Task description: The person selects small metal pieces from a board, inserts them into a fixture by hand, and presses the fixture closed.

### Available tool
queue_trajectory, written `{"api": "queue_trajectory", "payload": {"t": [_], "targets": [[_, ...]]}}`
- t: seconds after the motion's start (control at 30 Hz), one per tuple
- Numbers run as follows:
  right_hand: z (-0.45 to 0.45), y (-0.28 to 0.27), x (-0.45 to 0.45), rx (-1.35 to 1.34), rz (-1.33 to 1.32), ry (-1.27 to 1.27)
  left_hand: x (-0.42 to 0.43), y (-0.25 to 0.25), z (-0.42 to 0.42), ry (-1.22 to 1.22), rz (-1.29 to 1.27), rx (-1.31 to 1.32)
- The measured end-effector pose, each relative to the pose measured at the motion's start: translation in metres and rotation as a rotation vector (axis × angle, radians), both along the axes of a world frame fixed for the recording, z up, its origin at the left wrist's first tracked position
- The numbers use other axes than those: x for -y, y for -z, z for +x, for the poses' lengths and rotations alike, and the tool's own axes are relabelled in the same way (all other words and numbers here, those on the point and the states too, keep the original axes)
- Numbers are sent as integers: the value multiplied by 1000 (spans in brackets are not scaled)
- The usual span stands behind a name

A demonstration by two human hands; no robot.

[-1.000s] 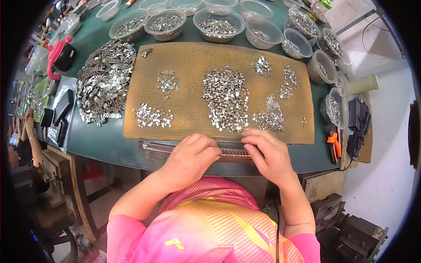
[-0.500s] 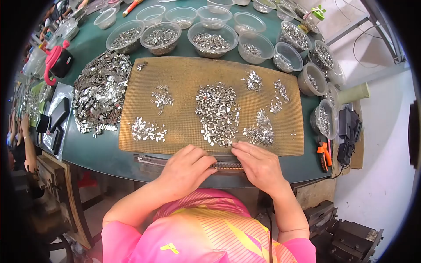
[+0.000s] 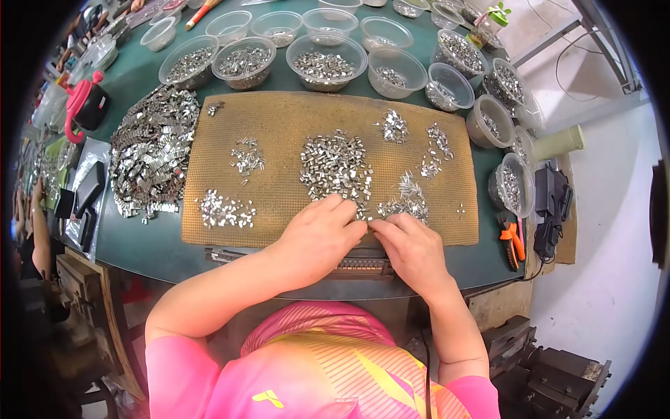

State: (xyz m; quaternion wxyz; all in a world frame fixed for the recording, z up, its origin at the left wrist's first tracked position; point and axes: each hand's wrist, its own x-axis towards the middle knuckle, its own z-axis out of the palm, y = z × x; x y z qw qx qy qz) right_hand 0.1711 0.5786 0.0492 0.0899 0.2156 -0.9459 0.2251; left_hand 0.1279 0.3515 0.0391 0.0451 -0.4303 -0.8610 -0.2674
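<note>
My left hand (image 3: 322, 234) reaches over the front edge of the brown textured mat (image 3: 272, 192), its fingers closed at the lower end of the central heap of small silvery metal pieces (image 3: 335, 164). Beside it, nearly meeting at the fingertips, is my right hand (image 3: 412, 250), thumb and fingers pinched together. Whatever either hand pinches is too small or hidden to make out. Below both hands lies a long dark slotted metal bar (image 3: 359, 267) along the table's front; my left wrist covers part of it. A pile of slim silvery pieces (image 3: 405, 202) lies just beyond my right fingers.
Smaller piles, such as the flat pieces (image 3: 227, 209), are spread on the mat. A large mound of metal parts (image 3: 153, 150) sits left of it. Plastic bowls (image 3: 326, 63) line the back and right. Orange-handled pliers (image 3: 513, 241) and a black power adapter (image 3: 551, 192) lie at right.
My left hand has moved up and right from the slotted bar to the central heap. My right hand has shifted slightly right, and more of the bar's slotted part shows. The view has shifted slightly.
</note>
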Motion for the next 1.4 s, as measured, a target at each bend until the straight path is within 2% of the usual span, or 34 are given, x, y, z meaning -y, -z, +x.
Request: {"api": "queue_trajectory", "payload": {"t": [0.1, 0.3, 0.5, 0.77, 0.97, 1.2, 1.3, 1.4], "targets": [[-2, 2, -1, -1, 14, -19, -5, 4, -1, 6, -13, -22], [-2, -8, -14, 168, -170, -45, -5, 4, -1, 19, 3, -14], [0, -1, -4, 29, -43, -21, 2, -1, 2, -15, 36, 41], [10, -6, -12, 90, -132, -59, 29, -8, 14, -138, 237, 197], [29, -11, -10, 89, -143, -128, 39, -7, 27, -177, 245, 290], [24, -17, -12, 164, -135, -140, 40, -7, 32, -183, 263, 281], [14, -15, -5, 165, -172, 22, 37, -7, 33, -189, 284, 271], [-1, -1, 2, 10, -63, 53, 33, -9, 33, -174, 290, 285]]}}
